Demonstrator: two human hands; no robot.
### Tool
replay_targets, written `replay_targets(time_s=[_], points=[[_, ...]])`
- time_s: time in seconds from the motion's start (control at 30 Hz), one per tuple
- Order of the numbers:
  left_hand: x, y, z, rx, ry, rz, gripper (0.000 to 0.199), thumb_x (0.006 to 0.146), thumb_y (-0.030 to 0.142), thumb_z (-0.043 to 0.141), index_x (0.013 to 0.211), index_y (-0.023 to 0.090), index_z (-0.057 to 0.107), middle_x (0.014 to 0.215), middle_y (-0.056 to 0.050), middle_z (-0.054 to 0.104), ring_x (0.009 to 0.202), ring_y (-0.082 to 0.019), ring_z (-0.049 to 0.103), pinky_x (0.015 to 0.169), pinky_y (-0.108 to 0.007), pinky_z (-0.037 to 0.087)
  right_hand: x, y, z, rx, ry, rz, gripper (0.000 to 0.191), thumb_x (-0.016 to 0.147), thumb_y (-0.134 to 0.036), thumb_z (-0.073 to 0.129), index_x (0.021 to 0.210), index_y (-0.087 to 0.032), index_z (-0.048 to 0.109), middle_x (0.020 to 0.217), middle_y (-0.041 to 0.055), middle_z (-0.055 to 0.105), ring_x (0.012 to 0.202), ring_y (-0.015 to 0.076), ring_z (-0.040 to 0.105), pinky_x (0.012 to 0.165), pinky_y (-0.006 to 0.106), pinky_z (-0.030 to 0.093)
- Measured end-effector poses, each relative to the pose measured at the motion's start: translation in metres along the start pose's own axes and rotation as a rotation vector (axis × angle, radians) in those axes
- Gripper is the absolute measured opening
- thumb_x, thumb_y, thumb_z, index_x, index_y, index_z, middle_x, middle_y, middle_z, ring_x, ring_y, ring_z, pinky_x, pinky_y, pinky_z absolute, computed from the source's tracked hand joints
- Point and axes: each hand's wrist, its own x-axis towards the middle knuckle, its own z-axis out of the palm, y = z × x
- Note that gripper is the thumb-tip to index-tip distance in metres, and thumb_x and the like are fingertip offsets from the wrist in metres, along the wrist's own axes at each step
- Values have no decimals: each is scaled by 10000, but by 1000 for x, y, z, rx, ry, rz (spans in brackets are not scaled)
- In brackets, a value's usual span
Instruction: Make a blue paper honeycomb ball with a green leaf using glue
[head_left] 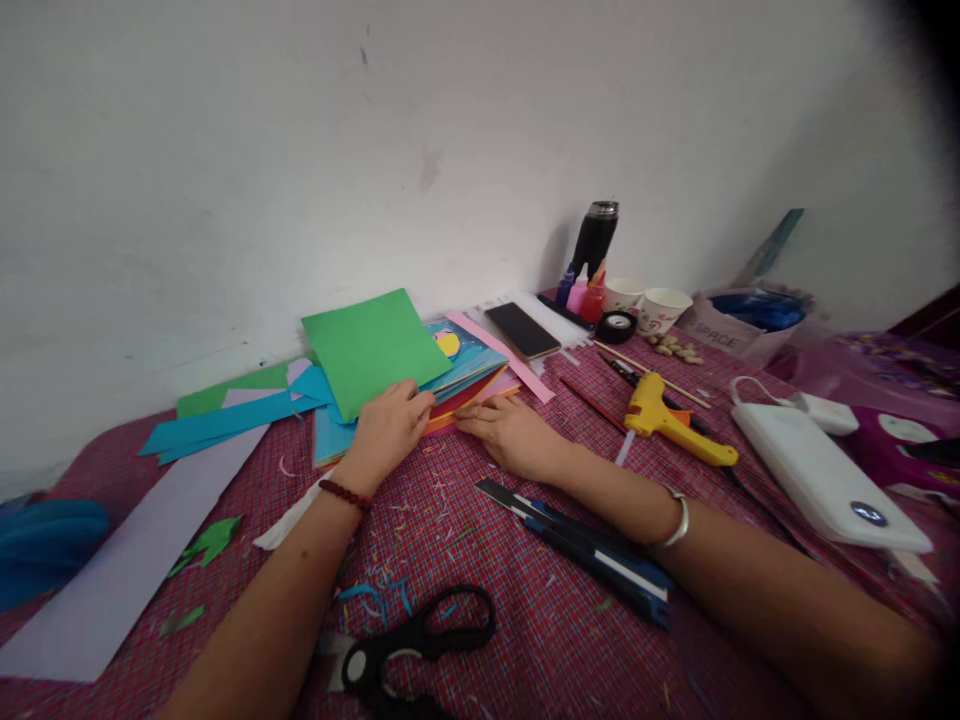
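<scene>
My left hand [391,425] is closed on the front edge of a stack of coloured paper [469,372], its fingers curled over and the upper sheets slightly raised. On top of that stack lies a green sheet [375,345], tilted toward the wall. My right hand [514,432] is at the stack's front right side, fingertips on orange and pink sheets in the gap; its thumb's grip is partly hidden. Below my right forearm rests a blue and black utility knife [577,545]. Black-handled scissors [420,640] lie between my forearms, blades partly behind the left one.
A yellow glue gun [675,425], a white power bank [829,475] and a phone [523,330] lie to the right. Paper cups [664,310], paint bottles [592,300] and a black flask [596,240] stand near the wall. A lilac strip [142,555] and paper scraps lie left.
</scene>
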Motion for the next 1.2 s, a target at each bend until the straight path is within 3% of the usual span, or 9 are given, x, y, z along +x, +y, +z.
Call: replay_targets(time_s=[0.3,0.57,0.77,0.9,1.0,1.2], points=[[1,0,-3,42,-8,29,179,948,238,456,938,219,633,913,-51,597,831,-208,562,638,-305,399,1,0,1,-5,25,38,341,934,-161,472,1242,-216,607,1287,19,637,1002,252,525,821,393,409],[0,24,-19,86,-111,94,175,940,140,460,1015,175,613,989,-78,641,895,-218,600,677,-307,439,3,2,2,66,13,42,362,848,-60,473,1151,-171,638,1191,72,665,1080,256,524,925,396,407],[8,31,-30,14,-205,28,251,980,154,391,1088,186,616,1051,-100,653,915,-201,627,736,-315,481,4,9,5,2,-10,0,333,877,-114,454,1154,-132,638,1137,114,676,1018,274,559,914,414,433],[10,34,-34,-6,-180,-23,237,973,254,476,1170,186,589,1123,-86,636,932,-187,634,808,-359,530,5,8,4,-27,16,-19,310,867,-112,449,1102,-130,649,1110,123,678,1030,278,565,912,413,439],[10,40,-28,5,-148,-116,291,938,331,553,1187,185,584,1189,-92,613,980,-200,626,842,-409,546,6,10,6,-25,24,-8,297,858,-123,447,1078,-147,645,1115,117,677,1034,286,570,884,423,451],[12,39,-8,9,-138,-300,267,943,331,540,1177,214,597,1256,-97,586,1040,-208,605,887,-416,528,7,17,14,-6,36,18,294,841,-157,462,1070,-148,648,1120,140,673,1029,312,589,878,467,459]])
